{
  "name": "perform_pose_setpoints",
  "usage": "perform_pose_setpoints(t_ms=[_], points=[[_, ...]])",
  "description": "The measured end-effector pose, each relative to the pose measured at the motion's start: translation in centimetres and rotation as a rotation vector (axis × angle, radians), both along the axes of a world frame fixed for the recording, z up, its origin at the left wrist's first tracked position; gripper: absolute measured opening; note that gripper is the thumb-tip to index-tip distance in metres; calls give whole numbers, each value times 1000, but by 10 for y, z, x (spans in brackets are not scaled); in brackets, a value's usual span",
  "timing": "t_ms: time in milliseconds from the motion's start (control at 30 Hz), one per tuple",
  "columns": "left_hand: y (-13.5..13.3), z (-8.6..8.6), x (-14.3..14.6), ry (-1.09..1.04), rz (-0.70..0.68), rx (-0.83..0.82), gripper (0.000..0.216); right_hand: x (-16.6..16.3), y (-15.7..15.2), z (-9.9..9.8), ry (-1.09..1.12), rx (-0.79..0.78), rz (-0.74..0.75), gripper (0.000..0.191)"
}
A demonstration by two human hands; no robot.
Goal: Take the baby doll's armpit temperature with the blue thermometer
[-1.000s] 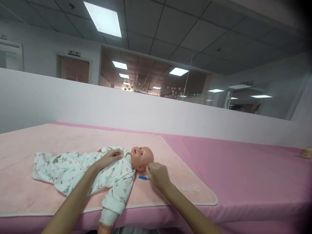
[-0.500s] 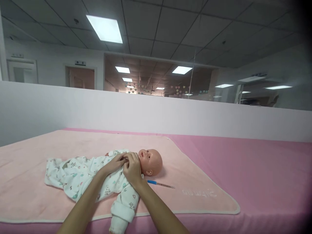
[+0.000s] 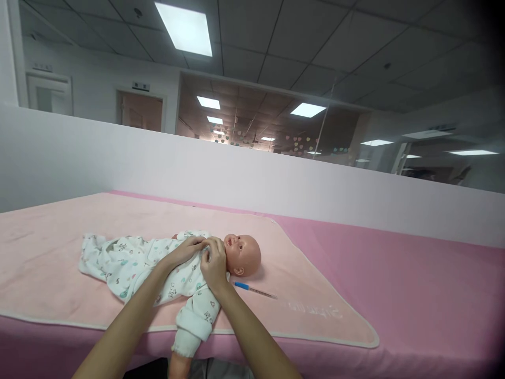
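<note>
1. The right hand was noted as moved off the blue-tipped stick, now lying free on the peach towel just beside the doll.
2. It was joined to the left hand at the romper collar; the fingers of both were bunched there, seemingly pinching cloth. The work was judged shifted to the clothing.
3. The doll was laid face up near the front edge, one sleeve hanging over it.
4. Open room was recorded rightward on the pink sheet; the far side was closed by a white partition.
</note>
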State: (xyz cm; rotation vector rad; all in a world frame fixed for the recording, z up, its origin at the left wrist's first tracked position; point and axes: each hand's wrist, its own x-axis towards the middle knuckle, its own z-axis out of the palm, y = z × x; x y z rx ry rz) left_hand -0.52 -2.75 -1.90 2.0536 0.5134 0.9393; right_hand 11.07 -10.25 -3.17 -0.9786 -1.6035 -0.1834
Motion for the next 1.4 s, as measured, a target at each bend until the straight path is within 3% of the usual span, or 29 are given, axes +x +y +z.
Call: perform_pose_setpoints(t_ms=[700, 967, 1400], points=[[-5, 2, -3, -38, 21, -58, 30, 0, 0, -1, 8, 20, -14, 28], [-7, 3, -3, -73, 9, -113, 30, -3, 2, -5, 68, 72, -83, 29], [-1, 0, -4, -61, 31, -173, 32, -2, 4, -5, -27, 55, -92, 31]])
